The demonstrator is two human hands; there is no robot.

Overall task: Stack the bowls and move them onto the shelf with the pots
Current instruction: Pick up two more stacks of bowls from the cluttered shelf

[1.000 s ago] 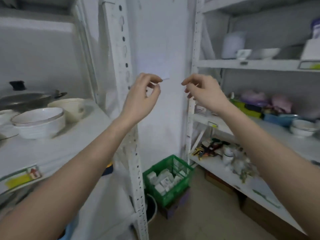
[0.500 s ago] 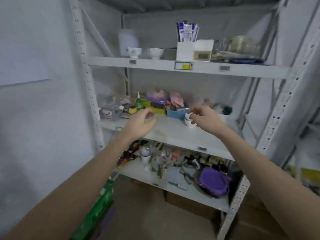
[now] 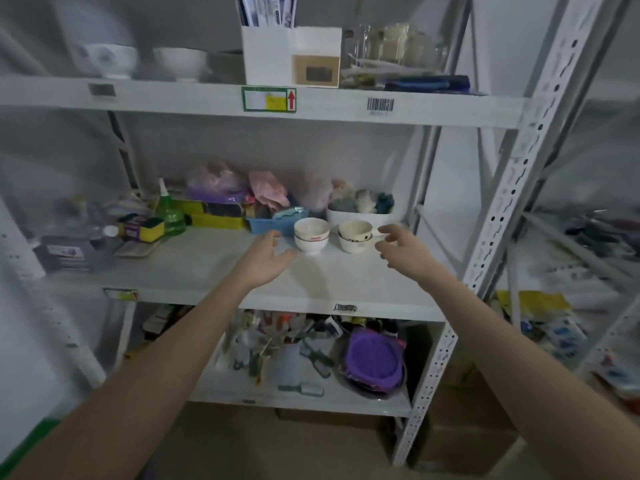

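White glazed bowls, four in all, stand as two pairs on the middle shelf (image 3: 207, 271): the left stack of two bowls (image 3: 311, 235) just past the fingertips of the left hand (image 3: 266, 259), the right stack of two bowls (image 3: 355, 236) just left of the right hand (image 3: 401, 249), its upper bowl tilted in the lower. Left hand: fingers loosely spread, holding nothing, near its stack; contact cannot be told. Right hand: fingers and thumb apart in an open curl, holding nothing, just beside its stack. Behind the stacks, beyond both hands: a blue basket (image 3: 273, 221) and a white tub (image 3: 360, 216) of soft items. Far left of the left hand: a green bottle (image 3: 169, 216). Above both hands, on the upper shelf: two more white bowls (image 3: 145, 62) and a white box (image 3: 291, 55).
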